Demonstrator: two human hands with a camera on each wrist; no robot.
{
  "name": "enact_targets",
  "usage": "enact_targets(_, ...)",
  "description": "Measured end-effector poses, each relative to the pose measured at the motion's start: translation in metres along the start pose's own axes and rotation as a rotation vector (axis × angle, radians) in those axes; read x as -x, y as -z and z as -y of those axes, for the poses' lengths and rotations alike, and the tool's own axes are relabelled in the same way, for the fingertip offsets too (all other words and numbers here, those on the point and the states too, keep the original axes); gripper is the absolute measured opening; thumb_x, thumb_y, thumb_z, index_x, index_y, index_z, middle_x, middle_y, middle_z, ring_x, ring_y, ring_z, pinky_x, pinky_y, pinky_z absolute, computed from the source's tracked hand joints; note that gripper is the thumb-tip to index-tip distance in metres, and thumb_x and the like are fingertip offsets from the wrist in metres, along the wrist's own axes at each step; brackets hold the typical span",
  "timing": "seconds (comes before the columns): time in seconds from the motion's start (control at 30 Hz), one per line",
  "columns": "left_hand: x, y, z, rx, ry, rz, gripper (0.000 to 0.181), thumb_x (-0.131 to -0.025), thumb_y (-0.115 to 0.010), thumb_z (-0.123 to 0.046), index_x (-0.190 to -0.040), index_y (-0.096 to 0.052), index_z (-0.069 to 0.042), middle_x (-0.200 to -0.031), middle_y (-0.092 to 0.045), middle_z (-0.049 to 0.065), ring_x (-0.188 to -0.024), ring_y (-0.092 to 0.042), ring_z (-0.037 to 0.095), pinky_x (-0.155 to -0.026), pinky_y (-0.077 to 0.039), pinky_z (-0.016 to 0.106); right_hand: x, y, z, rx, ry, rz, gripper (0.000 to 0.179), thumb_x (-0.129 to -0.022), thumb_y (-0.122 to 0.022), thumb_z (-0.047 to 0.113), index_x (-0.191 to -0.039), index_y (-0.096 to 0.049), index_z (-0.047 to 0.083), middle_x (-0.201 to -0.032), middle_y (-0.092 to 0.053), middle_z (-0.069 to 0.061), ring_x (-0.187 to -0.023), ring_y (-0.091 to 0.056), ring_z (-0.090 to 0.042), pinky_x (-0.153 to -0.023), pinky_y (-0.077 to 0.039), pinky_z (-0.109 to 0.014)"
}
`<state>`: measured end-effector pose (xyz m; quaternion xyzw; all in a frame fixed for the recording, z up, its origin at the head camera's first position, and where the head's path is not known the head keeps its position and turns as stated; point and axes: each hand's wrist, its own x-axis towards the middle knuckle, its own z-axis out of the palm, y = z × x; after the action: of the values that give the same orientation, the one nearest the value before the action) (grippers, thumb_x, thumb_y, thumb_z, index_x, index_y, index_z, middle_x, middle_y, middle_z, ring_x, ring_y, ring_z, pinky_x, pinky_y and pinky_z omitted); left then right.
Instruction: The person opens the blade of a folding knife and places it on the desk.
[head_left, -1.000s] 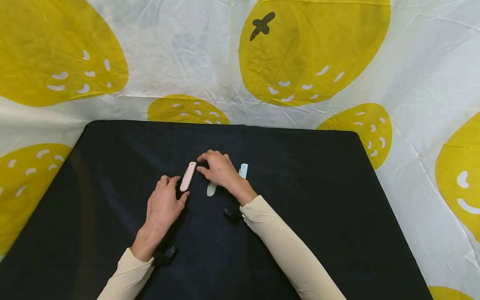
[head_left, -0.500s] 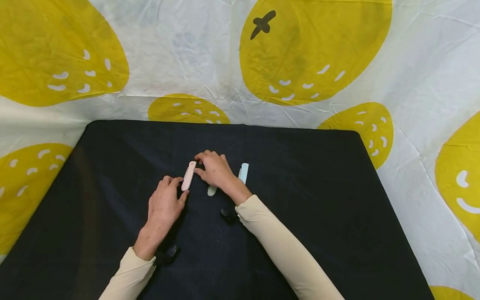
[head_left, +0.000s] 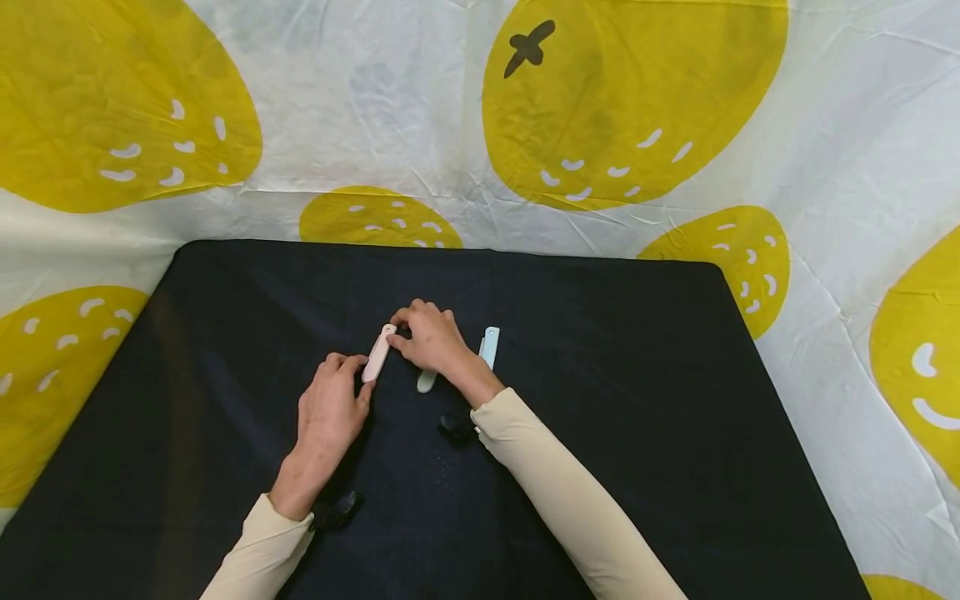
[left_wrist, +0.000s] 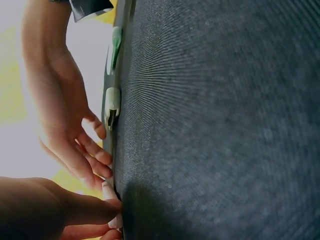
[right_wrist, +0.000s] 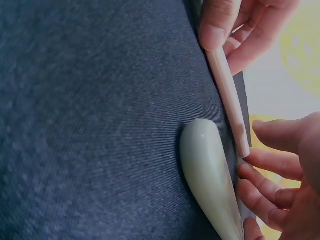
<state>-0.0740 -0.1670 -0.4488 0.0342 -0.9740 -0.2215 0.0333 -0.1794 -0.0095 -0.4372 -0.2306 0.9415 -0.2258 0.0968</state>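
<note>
A closed pink folding knife (head_left: 378, 357) lies on the dark cloth, slightly slanted. My left hand (head_left: 327, 406) pinches its near end between thumb and fingers, as the right wrist view shows. At the far end is my right hand (head_left: 433, 337); its index fingertip (right_wrist: 255, 156) is right at the knife's tip, while the thumb stays apart from it. A pale green folding knife (right_wrist: 207, 160) lies to the right, partly hidden under my right wrist in the head view. Beyond it lies a light blue folding knife (head_left: 490, 346), its lower part covered by the right hand.
Black cloth (head_left: 615, 400) covers the table around the knives. Behind and beside the table hangs a white curtain (head_left: 360, 100) printed with large yellow shapes. Dark camera mounts sit under both wrists, close over the cloth.
My right hand has moved slightly left, up to the far end of the pink folding knife. My left hand has closed in on its near end. The other knives have stayed put.
</note>
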Motion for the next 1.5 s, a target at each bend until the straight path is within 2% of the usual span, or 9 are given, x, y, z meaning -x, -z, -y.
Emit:
enact_targets(0.17,0.000,0.001,0.000,0.065,0.020,-0.003,0.036,-0.094,-0.073,-0.010,-0.128,-0.067,0.000,-0.117,-0.065,0.022,-0.102,-0.065,0.037,-0.080,-0.057,0.056,0.001,0.000,-0.003,-0.104,-0.021,-0.023,0.028,-0.104,-0.063,0.038,-0.125,-0.072,0.021,-0.112,-0.068,0.001,-0.105,-0.063,-0.017,-0.096,-0.044,-0.042)
enact_targets(0.4,-0.003,0.004,-0.002,0.166,0.021,-0.014,0.037,-0.097,-0.069,-0.009,-0.133,-0.063,-0.005,-0.117,-0.070,0.018,-0.099,-0.069,0.033,-0.079,-0.055,0.054,0.002,0.003,-0.008,-0.308,-0.068,-0.125,0.017,-0.102,-0.068,0.031,-0.111,-0.072,0.017,-0.100,-0.075,0.002,-0.090,-0.067,-0.013,-0.098,-0.045,-0.039)
enact_targets(0.6,-0.004,0.004,0.000,0.197,-0.014,-0.074,0.037,-0.098,-0.069,-0.011,-0.134,-0.063,-0.010,-0.112,-0.072,0.015,-0.092,-0.069,0.030,-0.074,-0.052,0.050,0.003,0.009,-0.011,-0.496,-0.074,-0.148,0.013,-0.100,-0.071,0.022,-0.107,-0.071,0.012,-0.103,-0.076,-0.006,-0.091,-0.070,-0.018,-0.079,-0.054,-0.024)
enact_targets(0.83,-0.008,0.006,0.003,0.275,-0.066,-0.131,0.037,-0.097,-0.069,-0.006,-0.133,-0.065,-0.010,-0.105,-0.068,0.015,-0.082,-0.061,0.029,-0.069,-0.043,0.038,0.008,0.015,-0.015,-0.647,-0.032,-0.162,0.016,-0.098,-0.071,0.015,-0.113,-0.071,0.006,-0.103,-0.077,-0.012,-0.087,-0.067,-0.017,-0.075,-0.049,-0.017)
enact_targets(1.0,-0.013,0.009,0.004,0.339,-0.069,-0.136,0.033,-0.098,-0.068,-0.007,-0.131,-0.067,-0.010,-0.103,-0.064,0.014,-0.080,-0.057,0.028,-0.069,-0.041,0.032,0.016,0.019,-0.018,-0.718,-0.013,-0.121,0.021,-0.099,-0.069,0.013,-0.118,-0.069,0.003,-0.102,-0.073,-0.014,-0.080,-0.064,-0.015,-0.072,-0.048,-0.019)
enact_targets(1.27,-0.016,0.011,0.004,0.380,-0.043,-0.136,0.030,-0.099,-0.069,-0.012,-0.129,-0.069,-0.013,-0.106,-0.062,0.012,-0.089,-0.060,0.027,-0.067,-0.043,0.026,0.025,0.020,-0.020,-0.763,0.015,-0.054,0.025,-0.100,-0.067,0.012,-0.122,-0.068,0.000,-0.101,-0.072,-0.016,-0.086,-0.068,-0.036,-0.071,-0.050,-0.021)
enact_targets(1.5,-0.019,0.012,0.003,0.433,-0.006,-0.113,0.031,-0.101,-0.067,-0.013,-0.132,-0.069,-0.013,-0.111,-0.062,0.013,-0.096,-0.062,0.028,-0.070,-0.045,0.023,0.030,0.021,-0.020,-0.788,0.027,-0.041,0.024,-0.100,-0.066,0.010,-0.122,-0.069,0.000,-0.101,-0.072,-0.017,-0.088,-0.069,-0.038,-0.073,-0.052,-0.023)
